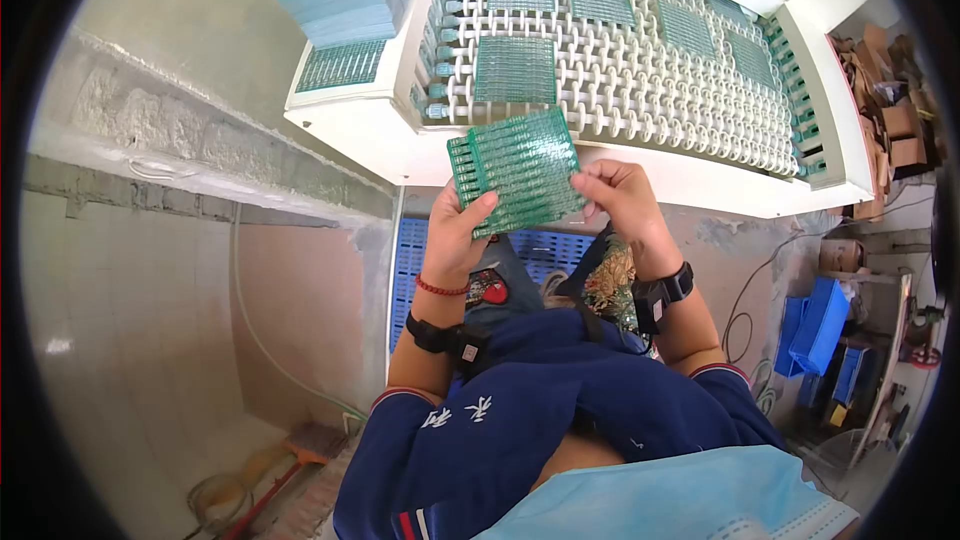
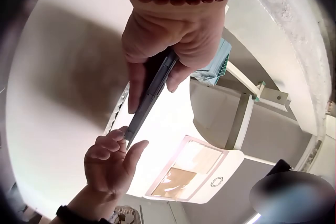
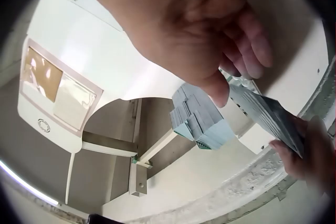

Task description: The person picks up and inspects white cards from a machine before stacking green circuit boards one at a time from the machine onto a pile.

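Observation:
Several thin green boards (image 1: 520, 168), held together as a stack, tilt in front of the white machine. The left hand (image 1: 460, 230) grips their left edge, thumb on the near face; the left wrist view shows the stack (image 2: 152, 98) edge-on between thumb and fingers of that hand (image 2: 176, 35). At the opposite edge is the right hand (image 1: 625, 205), its fingertips at the boards. Its thumb stands a little off the stack in the left wrist view, with the fingers of this hand (image 2: 110, 163) loosely bent. The right wrist view shows the same hand (image 3: 194, 29) beside the boards (image 3: 268, 113).
Green boards (image 1: 515, 70) lie on the white roller conveyor (image 1: 640, 100) behind the hands. A tall stack of boards (image 1: 350, 0) stands on the machine's left end. Blue bins (image 1: 820, 325) and cardboard (image 1: 900, 130) are at the right; a concrete ledge (image 1: 220, 125) runs along the left.

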Action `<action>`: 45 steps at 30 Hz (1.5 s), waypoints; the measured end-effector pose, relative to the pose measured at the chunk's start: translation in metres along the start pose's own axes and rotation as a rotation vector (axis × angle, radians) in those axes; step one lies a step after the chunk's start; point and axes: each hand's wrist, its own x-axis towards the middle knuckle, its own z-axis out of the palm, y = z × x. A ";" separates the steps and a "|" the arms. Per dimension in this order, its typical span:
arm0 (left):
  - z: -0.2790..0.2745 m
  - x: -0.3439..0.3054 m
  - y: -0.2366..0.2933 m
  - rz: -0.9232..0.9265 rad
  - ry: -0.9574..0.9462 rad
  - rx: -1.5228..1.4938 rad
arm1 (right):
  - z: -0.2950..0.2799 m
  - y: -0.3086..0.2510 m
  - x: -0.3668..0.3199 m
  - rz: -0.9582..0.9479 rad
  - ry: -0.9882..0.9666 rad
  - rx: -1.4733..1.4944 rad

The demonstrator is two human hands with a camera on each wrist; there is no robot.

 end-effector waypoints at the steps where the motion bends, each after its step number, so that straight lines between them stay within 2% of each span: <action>1: 0.001 0.002 -0.002 0.004 0.004 0.017 | -0.003 -0.003 0.002 -0.006 0.039 0.010; 5: -0.005 0.001 -0.005 -0.023 0.033 -0.027 | -0.046 -0.030 0.024 -0.071 0.288 -0.015; 10: -0.003 -0.014 0.001 -0.055 0.105 -0.031 | -0.100 -0.046 0.065 -0.105 0.431 -0.545; 13: -0.013 -0.018 -0.001 -0.026 0.112 -0.012 | -0.121 -0.062 0.052 -0.149 0.512 -0.482; 15: -0.019 -0.022 -0.002 -0.021 0.117 -0.003 | -0.155 -0.062 0.047 -0.137 0.547 -0.389; 19: -0.019 -0.020 -0.002 -0.038 0.082 -0.029 | -0.216 -0.053 0.038 -0.199 0.772 -0.694; 21: -0.016 -0.019 -0.001 -0.035 0.055 -0.042 | -0.251 -0.054 0.028 -0.211 0.890 -0.697; 23: -0.014 -0.020 0.001 -0.057 0.013 -0.118 | -0.280 -0.064 0.012 -0.172 0.866 -0.481; 25: -0.011 -0.021 0.003 -0.079 -0.053 -0.193 | -0.303 -0.073 0.001 -0.083 0.925 -0.565; 27: -0.009 -0.020 0.000 -0.080 -0.074 -0.191 | -0.350 -0.054 0.000 -0.162 0.986 -0.832; 28: -0.005 -0.019 0.000 -0.082 -0.083 -0.194 | -0.355 -0.052 -0.002 -0.203 1.010 -0.968; 29: -0.003 -0.018 0.000 -0.081 -0.081 -0.182 | -0.360 -0.049 -0.004 -0.240 1.024 -0.965; 31: -0.002 -0.019 -0.002 -0.080 -0.064 -0.158 | -0.329 -0.050 -0.012 -0.306 1.040 -0.958; 33: 0.006 -0.019 -0.007 -0.056 0.026 -0.156 | -0.289 -0.042 -0.011 -0.319 0.939 -0.843; 34: 0.010 -0.018 -0.010 -0.047 0.068 -0.153 | -0.258 -0.038 -0.012 -0.297 0.862 -0.702; 35: 0.007 -0.016 -0.013 -0.046 0.034 -0.123 | -0.236 -0.026 -0.011 -0.214 0.775 -0.560; 37: -0.004 -0.012 -0.019 -0.036 -0.037 -0.059 | -0.166 -0.011 -0.016 -0.200 0.578 -0.389; 38: -0.001 -0.011 -0.018 -0.040 -0.053 -0.049 | -0.138 -0.004 -0.019 -0.204 0.360 -0.304; 40: 0.006 -0.011 -0.018 -0.047 -0.078 -0.029 | -0.078 0.002 -0.027 -0.140 0.176 -0.162; 42: 0.009 -0.011 -0.018 -0.039 -0.103 -0.014 | -0.045 0.017 -0.027 -0.062 -0.011 0.001; 45: 0.005 -0.014 -0.017 -0.045 -0.095 0.005 | -0.022 0.023 -0.030 0.036 -0.138 0.085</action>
